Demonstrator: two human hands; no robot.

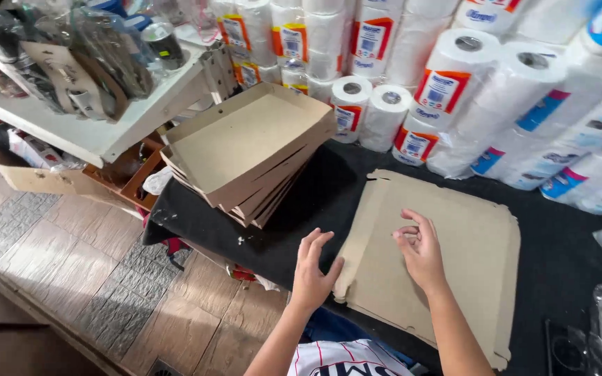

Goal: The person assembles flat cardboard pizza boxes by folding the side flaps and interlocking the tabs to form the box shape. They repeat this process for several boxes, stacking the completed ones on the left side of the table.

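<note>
A flat cardboard sheet (447, 257) lies on the table (566, 257) directly before the person, with the left hand (313, 271) at its left edge and the right hand (419, 251) resting on its middle. To the left of the sheet, on the same table, sits a stack of folded cardboard trays (249, 150). Behind both stand rolls of paper (454, 90) piled along the far side and right, and a shelf (120, 118) bearing bagged goods (71, 56) stands left of the stack.

Matt brown cardboard sheet (447, 244), same card trays (245, 150), black cloth tabletop (559, 257), glossy plastic-wrapped paper rolls (447, 90)
</note>
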